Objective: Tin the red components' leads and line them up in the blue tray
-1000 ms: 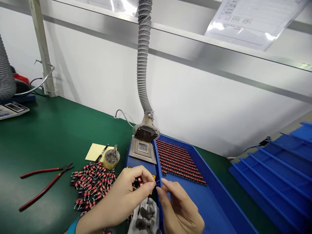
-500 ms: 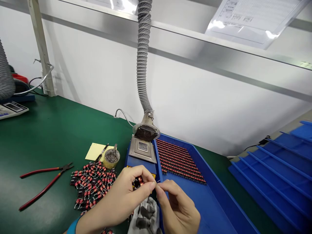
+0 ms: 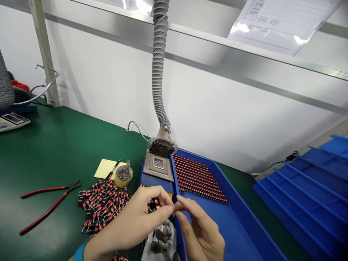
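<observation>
From the head view, a cup at ten o'clock from the hands holds grey residue; at one, a blue tray carries rows of red-and-black parts. Its floor spreads toward four o'clock, up to a raised wall. The left hand pinches a thin piece, barely visible; whether the right hand grips it, I cannot tell. Half a second ago, the right thumb and forefinger stood closer together.
</observation>
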A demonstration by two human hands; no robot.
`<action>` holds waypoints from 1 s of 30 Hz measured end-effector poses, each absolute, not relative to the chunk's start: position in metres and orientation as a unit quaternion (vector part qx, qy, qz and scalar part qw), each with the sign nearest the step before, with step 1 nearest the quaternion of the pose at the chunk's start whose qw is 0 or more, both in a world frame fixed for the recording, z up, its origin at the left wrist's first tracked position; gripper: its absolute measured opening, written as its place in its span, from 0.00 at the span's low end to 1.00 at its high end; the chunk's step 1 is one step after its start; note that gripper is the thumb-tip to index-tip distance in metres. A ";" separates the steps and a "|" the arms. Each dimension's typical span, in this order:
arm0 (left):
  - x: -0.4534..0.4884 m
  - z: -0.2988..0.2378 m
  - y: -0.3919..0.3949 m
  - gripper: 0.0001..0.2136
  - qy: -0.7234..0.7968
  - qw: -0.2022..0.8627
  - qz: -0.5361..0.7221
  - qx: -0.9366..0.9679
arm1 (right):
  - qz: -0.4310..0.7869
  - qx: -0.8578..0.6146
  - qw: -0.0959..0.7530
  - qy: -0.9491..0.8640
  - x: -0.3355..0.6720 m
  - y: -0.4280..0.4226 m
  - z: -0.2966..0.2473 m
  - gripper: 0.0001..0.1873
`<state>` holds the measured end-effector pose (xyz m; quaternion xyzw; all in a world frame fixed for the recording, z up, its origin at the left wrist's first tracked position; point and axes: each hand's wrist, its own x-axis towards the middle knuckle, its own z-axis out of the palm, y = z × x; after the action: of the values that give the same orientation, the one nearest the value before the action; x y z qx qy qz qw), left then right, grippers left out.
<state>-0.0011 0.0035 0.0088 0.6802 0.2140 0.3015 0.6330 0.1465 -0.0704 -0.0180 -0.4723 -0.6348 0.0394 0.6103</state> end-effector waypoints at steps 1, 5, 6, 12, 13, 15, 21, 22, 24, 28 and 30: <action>-0.001 0.008 0.004 0.08 0.213 0.631 0.297 0.684 | 0.028 -0.472 0.598 -0.647 0.146 -0.070 -0.018 0.20; -0.001 0.008 0.002 0.08 0.224 0.587 0.289 0.723 | 0.013 -0.484 0.588 -0.648 0.144 -0.071 -0.017 0.12; -0.002 0.008 0.002 0.08 0.227 0.560 0.291 0.742 | 0.023 -0.499 0.590 -0.635 0.144 -0.071 -0.018 0.09; -0.002 0.006 -0.002 0.11 0.196 0.445 0.312 0.817 | 0.288 -0.459 0.684 -0.488 0.144 -0.071 -0.022 0.15; -0.003 0.005 -0.002 0.11 0.195 0.440 0.320 0.816 | 0.302 -0.431 0.708 -0.471 0.144 -0.071 -0.023 0.16; -0.003 0.004 -0.002 0.10 0.205 0.433 0.334 0.812 | 0.252 -0.426 0.740 -0.455 0.142 -0.071 -0.023 0.13; -0.004 0.004 -0.001 0.09 0.204 0.432 0.351 0.805 | 0.033 -0.487 0.697 -0.525 0.135 -0.074 -0.022 0.13; -0.004 0.004 -0.001 0.09 0.203 0.429 0.352 0.807 | 0.022 -0.482 0.677 -0.556 0.137 -0.074 -0.021 0.15; -0.004 0.002 0.000 0.09 0.195 0.412 0.361 0.814 | 0.010 -0.473 0.636 -0.609 0.142 -0.074 -0.019 0.19; -0.002 -0.002 0.001 0.08 0.158 0.327 0.400 0.841 | 0.022 -0.493 0.573 -0.655 0.146 -0.076 -0.017 0.10; 0.000 -0.004 0.001 0.10 0.137 0.262 0.427 0.854 | 0.063 -0.543 0.572 -0.611 0.143 -0.077 -0.017 0.08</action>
<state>-0.0001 0.0014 -0.0042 0.8545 0.1375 0.4268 0.2622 0.1430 -0.0773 -0.0166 -0.5432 -0.6111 0.0627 0.5723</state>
